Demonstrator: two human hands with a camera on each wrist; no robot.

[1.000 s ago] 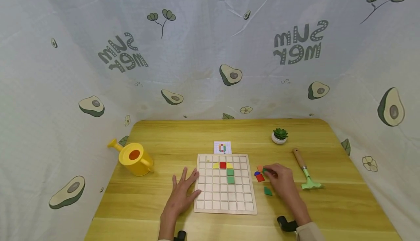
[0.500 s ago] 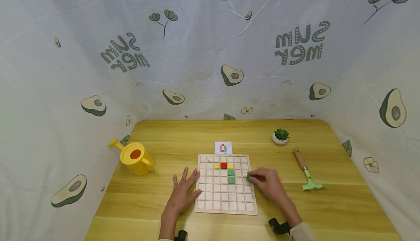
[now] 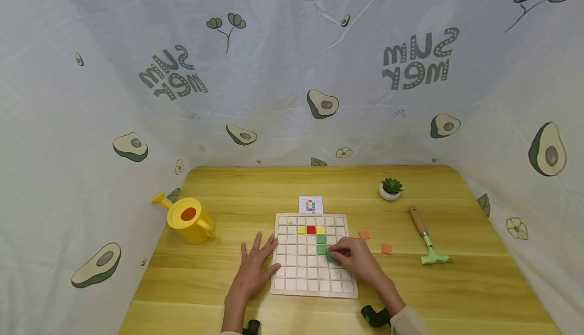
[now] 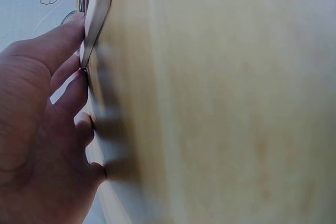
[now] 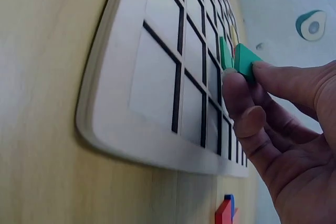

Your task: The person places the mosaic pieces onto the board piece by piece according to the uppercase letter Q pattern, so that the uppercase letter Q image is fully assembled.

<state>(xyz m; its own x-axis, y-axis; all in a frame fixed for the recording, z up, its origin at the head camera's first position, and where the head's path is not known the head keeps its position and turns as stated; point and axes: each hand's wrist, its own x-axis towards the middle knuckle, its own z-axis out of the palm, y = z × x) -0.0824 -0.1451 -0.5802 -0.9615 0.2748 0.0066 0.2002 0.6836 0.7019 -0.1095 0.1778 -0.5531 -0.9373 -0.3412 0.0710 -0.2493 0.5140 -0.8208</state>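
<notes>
Since the previous frame, your right hand (image 3: 355, 257) has moved inward from the right edge of the grid board (image 3: 314, 294) and now reaches over its cells. Head view: those fingers pinch a green tile (image 3: 331, 256) just beside the lower of two green squares (image 3: 322, 250) set in the board; further up, the cells hold a red square (image 3: 311, 229) between two yellow pieces (image 3: 301, 230). Your left hand (image 3: 251, 269) lies with fingers spread, gripping nothing, fingertips at the board's left edge. Two orange pieces (image 3: 387, 249) lie on the table (image 3: 255, 193) to the right, and a white pot (image 3: 389, 196) holds a green succulent (image 3: 392, 186). Left wrist view: your fingertips meet the board's edge. Right wrist view: your fingers, nearly closed, grip the tile at a tilt; you cannot tell whether it touches the board. A red piece (image 5: 224, 213) and a blue piece (image 5: 229, 198) lie off the board, near its rim.
</notes>
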